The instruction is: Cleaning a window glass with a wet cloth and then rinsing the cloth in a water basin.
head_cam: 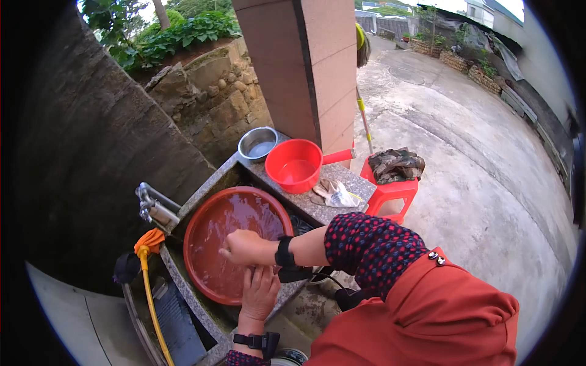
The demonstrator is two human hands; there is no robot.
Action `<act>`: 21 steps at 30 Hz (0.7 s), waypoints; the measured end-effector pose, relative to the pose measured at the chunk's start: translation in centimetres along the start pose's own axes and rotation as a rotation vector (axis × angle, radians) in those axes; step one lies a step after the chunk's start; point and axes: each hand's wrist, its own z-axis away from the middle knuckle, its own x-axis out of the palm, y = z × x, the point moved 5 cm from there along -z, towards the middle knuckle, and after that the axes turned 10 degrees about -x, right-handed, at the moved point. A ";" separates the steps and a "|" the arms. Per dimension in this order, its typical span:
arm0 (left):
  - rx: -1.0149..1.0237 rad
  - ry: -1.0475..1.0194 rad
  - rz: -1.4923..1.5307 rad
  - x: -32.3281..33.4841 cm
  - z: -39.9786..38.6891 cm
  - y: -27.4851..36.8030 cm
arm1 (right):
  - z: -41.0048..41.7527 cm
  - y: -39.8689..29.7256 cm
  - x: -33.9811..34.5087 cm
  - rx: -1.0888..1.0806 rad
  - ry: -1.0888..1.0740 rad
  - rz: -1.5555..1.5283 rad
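My right hand (pixel 240 247) is curled into a fist over a large reddish-brown plastic basin (pixel 288 224) holding water with rippled reflections. No object shows in the fist; its inner side is hidden. My left hand (pixel 261 290), fingers extended, lies over the basin's near rim, its fingertips at the underside of my right wrist. Both wrists wear black straps. The basin sits in a stone sink (pixel 178 267). On the granite ledge stand a red plastic dipper (pixel 295 167) with a little water, a metal bowl (pixel 258 142), and a crumpled cloth with white plastic (pixel 336 193).
A metal tap (pixel 155 203) juts from the dark wall left of the sink. Below it lean a yellow pole with an orange head (pixel 149 274) and a ridged washboard (pixel 178 315). A red stool (pixel 391 196) bearing folded camouflage cloth (pixel 396 165) stands beside a tiled pillar (pixel 297 73).
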 end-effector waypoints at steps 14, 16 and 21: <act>-1.501 1.017 2.063 -4.8 24.7 10.7 | 14.7 -4.6 12.6 -0.057 -0.641 -0.493; -1.560 1.055 1.987 -5.6 29.5 13.9 | 17.3 -6.2 14.2 -0.577 -0.842 -0.008; -1.750 1.385 1.914 -7.1 41.2 24.5 | 18.7 -5.7 13.4 -0.453 -1.000 0.081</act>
